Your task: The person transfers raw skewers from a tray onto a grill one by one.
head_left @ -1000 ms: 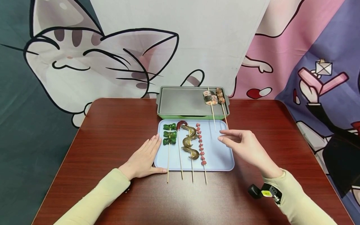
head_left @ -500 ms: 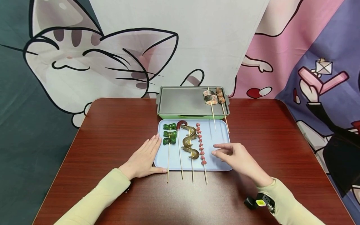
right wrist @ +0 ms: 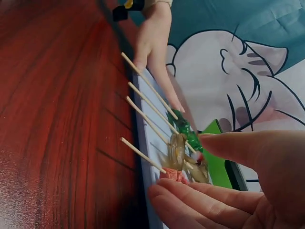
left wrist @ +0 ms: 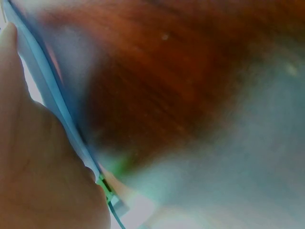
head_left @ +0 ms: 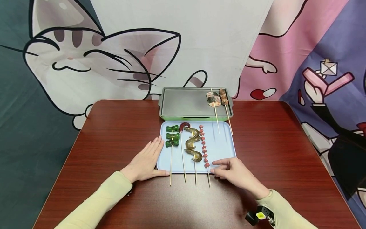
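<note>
A light-blue tray [head_left: 221,143] holds several skewers side by side, their bare sticks over its near edge. From the left come a green pepper skewer [head_left: 172,136], a skewer with a dark red curled piece [head_left: 181,128], a shrimp skewer [head_left: 196,156] and a skewer of small pink-red pieces [head_left: 205,156]. My left hand [head_left: 145,160] rests straight-fingered against the tray's left edge, thumb at the near corner. My right hand [head_left: 237,171] hovers at the near right edge, thumb and fingers apart, close to the stick of the pink-red skewer [right wrist: 143,155]; contact cannot be made out.
Behind the blue tray stands a grey grill pan [head_left: 183,101] with a green base. On its right side lie a fish skewer [head_left: 213,99] and a brown meat skewer [head_left: 224,98], sticks reaching over the front rim. Everything stands on a reddish-brown table [head_left: 114,127] before a printed cloth.
My right hand has come toward me and left, from beside the grill skewers' stick ends to the tray's near edge. My left hand and the skewers stay put.
</note>
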A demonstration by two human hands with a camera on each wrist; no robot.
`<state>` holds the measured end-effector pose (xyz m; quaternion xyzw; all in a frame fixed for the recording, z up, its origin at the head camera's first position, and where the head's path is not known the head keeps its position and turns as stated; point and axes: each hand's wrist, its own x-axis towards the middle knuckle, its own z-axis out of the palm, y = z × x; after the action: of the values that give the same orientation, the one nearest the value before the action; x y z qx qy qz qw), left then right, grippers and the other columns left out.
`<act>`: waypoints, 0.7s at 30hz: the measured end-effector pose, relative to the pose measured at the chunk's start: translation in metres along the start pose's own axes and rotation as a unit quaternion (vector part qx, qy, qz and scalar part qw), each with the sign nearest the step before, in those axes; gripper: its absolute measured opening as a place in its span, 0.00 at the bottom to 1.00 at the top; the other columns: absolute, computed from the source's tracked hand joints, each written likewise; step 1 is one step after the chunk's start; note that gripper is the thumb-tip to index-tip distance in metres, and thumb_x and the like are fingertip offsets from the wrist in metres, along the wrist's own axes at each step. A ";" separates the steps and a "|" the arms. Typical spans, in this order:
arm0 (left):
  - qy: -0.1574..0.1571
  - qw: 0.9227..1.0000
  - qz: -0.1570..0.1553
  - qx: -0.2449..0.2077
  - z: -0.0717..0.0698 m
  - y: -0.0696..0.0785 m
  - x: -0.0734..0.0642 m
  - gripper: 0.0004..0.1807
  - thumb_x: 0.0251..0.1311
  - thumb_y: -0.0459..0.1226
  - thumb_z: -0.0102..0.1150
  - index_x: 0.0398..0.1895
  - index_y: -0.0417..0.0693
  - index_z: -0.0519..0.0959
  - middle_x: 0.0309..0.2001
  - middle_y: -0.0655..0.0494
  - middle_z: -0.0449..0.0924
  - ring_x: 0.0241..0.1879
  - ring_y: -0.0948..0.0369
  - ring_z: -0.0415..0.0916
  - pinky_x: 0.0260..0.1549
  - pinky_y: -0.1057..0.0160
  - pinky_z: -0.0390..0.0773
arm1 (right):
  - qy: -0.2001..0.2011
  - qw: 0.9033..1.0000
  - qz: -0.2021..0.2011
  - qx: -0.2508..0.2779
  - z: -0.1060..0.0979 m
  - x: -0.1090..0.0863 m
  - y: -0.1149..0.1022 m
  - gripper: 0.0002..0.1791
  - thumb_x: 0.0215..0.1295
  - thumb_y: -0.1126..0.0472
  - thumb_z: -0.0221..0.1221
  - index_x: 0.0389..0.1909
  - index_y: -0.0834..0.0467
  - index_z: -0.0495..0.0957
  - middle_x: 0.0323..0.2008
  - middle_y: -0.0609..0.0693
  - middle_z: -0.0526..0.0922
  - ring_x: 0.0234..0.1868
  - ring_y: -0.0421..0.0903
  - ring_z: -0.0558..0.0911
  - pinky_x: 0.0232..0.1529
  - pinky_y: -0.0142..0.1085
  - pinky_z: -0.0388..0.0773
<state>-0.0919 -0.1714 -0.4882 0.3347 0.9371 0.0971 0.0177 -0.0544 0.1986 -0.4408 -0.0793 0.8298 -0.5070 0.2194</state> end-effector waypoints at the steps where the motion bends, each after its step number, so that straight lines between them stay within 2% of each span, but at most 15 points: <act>1: 0.000 1.000 0.000 0.000 -0.001 0.000 0.000 0.65 0.59 0.75 0.51 0.77 0.26 0.53 0.78 0.32 0.45 0.77 0.42 0.46 0.73 0.46 0.51 | -0.001 1.000 -0.002 0.002 0.001 0.000 0.001 0.25 0.65 0.56 0.69 0.55 0.71 0.81 0.30 0.53 0.88 0.30 0.51 0.87 0.31 0.39 0.85; 4: -0.002 1.000 -0.001 0.003 -0.003 0.002 0.000 0.65 0.58 0.74 0.52 0.77 0.26 0.53 0.78 0.32 0.45 0.77 0.42 0.46 0.73 0.46 0.52 | -0.011 1.000 -0.011 0.012 0.004 -0.001 0.003 0.25 0.64 0.57 0.69 0.55 0.71 0.81 0.28 0.53 0.88 0.29 0.50 0.86 0.30 0.38 0.85; 9: -0.011 1.000 -0.006 0.011 -0.005 0.003 0.001 0.65 0.58 0.74 0.54 0.77 0.27 0.52 0.79 0.33 0.45 0.78 0.43 0.45 0.74 0.47 0.50 | -0.033 0.999 0.004 0.040 0.013 0.000 0.008 0.26 0.65 0.58 0.69 0.56 0.73 0.80 0.27 0.54 0.88 0.29 0.50 0.86 0.31 0.38 0.86; 21: -0.001 1.000 -0.001 0.008 -0.004 0.003 0.000 0.65 0.57 0.73 0.55 0.77 0.26 0.53 0.78 0.32 0.46 0.77 0.42 0.47 0.73 0.46 0.53 | -0.020 0.996 0.025 0.089 0.026 0.006 0.014 0.24 0.64 0.65 0.69 0.55 0.77 0.78 0.27 0.58 0.87 0.27 0.52 0.88 0.31 0.40 0.86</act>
<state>-0.0907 -0.1698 -0.4837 0.3344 0.9380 0.0893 0.0163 -0.0468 0.1826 -0.4650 -0.0491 0.7785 -0.5715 0.2548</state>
